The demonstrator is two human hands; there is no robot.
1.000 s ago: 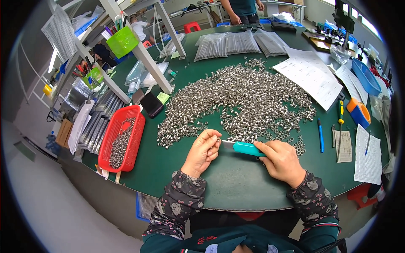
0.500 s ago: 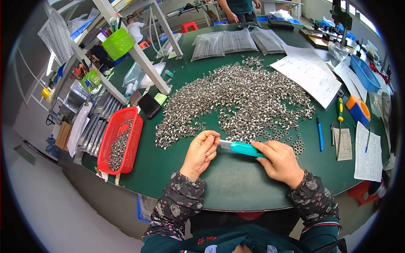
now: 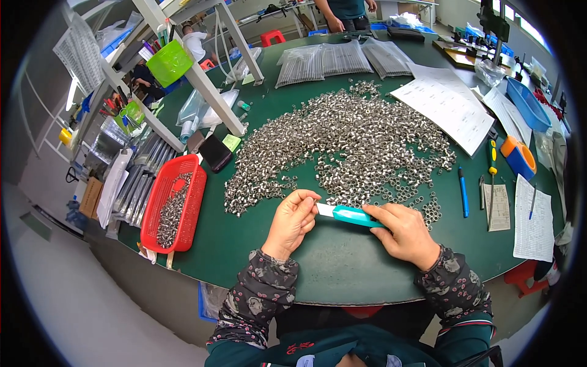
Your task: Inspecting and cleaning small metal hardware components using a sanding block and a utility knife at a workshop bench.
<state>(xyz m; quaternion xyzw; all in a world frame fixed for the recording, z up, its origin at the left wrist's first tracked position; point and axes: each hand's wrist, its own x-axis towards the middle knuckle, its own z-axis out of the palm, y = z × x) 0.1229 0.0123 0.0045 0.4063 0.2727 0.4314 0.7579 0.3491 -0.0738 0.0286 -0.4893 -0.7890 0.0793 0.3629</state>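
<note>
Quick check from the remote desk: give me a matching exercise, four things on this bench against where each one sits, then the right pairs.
Things:
1. red basket
2. teal tool
3. blue pen
4. blue tray

Places:
A. far right rim of the green table
B. held between left hand and right hand
C. left edge of the table, holding some metal rings
D. lying right of the pile of metal rings, beside a yellow-handled screwdriver

Pairs: 1-C, 2-B, 3-D, 4-A

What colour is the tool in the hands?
Teal tool with a white tip, seen in the head view.
</note>
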